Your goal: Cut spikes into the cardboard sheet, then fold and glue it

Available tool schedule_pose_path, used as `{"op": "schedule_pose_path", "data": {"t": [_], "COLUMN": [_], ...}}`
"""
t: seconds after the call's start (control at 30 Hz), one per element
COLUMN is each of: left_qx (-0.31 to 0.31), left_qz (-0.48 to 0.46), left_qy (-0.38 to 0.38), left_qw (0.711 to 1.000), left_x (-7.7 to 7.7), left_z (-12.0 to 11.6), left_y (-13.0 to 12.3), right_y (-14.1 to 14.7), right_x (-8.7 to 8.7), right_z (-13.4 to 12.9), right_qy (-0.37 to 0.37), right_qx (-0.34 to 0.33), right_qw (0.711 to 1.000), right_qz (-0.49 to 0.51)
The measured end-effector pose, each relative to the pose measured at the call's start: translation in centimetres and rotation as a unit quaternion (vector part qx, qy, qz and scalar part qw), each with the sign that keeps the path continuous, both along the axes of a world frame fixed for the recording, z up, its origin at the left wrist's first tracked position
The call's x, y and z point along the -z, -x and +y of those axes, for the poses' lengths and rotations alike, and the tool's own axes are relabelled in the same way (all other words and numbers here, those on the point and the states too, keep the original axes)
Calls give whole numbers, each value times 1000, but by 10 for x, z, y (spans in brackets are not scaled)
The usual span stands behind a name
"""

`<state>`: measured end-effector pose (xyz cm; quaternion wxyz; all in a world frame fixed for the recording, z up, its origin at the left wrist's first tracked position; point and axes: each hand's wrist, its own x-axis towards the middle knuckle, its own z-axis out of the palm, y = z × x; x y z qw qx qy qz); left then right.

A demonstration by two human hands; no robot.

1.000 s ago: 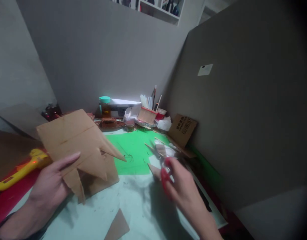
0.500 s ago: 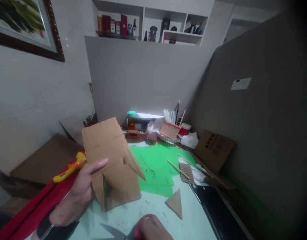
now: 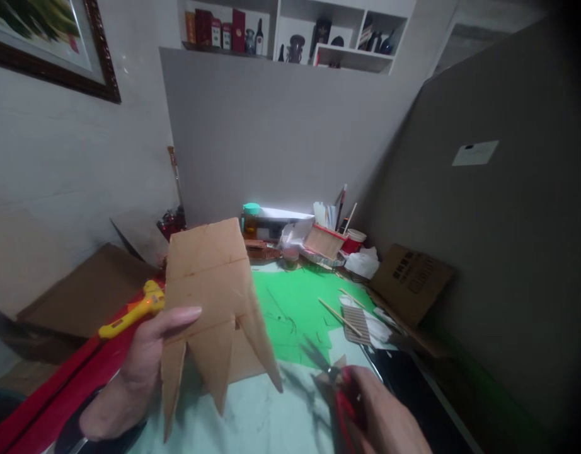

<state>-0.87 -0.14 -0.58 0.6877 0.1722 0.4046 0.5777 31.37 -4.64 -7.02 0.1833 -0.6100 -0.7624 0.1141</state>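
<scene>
My left hand (image 3: 139,372) grips a piece of cardboard (image 3: 206,277) by its left side, thumb pressed on the front face. The cardboard is creased across and its lower edge ends in pointed strips; a further panel shows behind them. In my right hand (image 3: 385,410) is a pair of scissors (image 3: 335,378) with red handles, blurred, the blades directed up and left and apart from the cardboard. A cardboard offcut (image 3: 340,362) on the table is mostly hidden behind the scissors.
A yellow glue gun (image 3: 132,315) lies on red material (image 3: 58,397) at left. Green paper (image 3: 290,315) covers part of the table, with wooden sticks (image 3: 340,318) beside it. A black tray-like object (image 3: 413,391) and a cardboard box (image 3: 411,280) are at right.
My right hand has moved right and up with the scissors. My left hand has turned the cardboard more upright, and its pointed strips now show clearly.
</scene>
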Motion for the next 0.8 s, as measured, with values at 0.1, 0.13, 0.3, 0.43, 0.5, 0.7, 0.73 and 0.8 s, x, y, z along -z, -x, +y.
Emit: {"op": "schedule_pose_path", "data": {"t": [0.1,0.13,0.3,0.43,0.5,0.7,0.73,0.8], "left_qx": [8,10,39,60,73,92,97,118], "left_qz": [10,13,36,59,68,81,81,72], "left_qy": [6,6,10,-7,-22,-45,-40,-29], "left_qw": [1000,1000,999,996,995,991,991,990], "left_x": [-2,-3,-5,0,1,4,4,6], "left_z": [-5,-6,-10,-11,-11,-8,-8,-9], "left_y": [0,-1,-2,-3,-5,-14,-15,-16], "right_y": [-24,-29,-32,-10,2,39,46,61], "right_x": [-1,-1,-20,-40,-46,-66,-69,-70], "right_z": [5,6,2,1,5,20,23,29], "right_qy": [-62,-73,-100,-54,-30,17,40,90], "right_qx": [118,139,126,108,111,47,13,-32], "right_qw": [988,984,987,977,951,857,856,846], "right_qz": [-73,-84,-14,176,286,513,515,524]}}
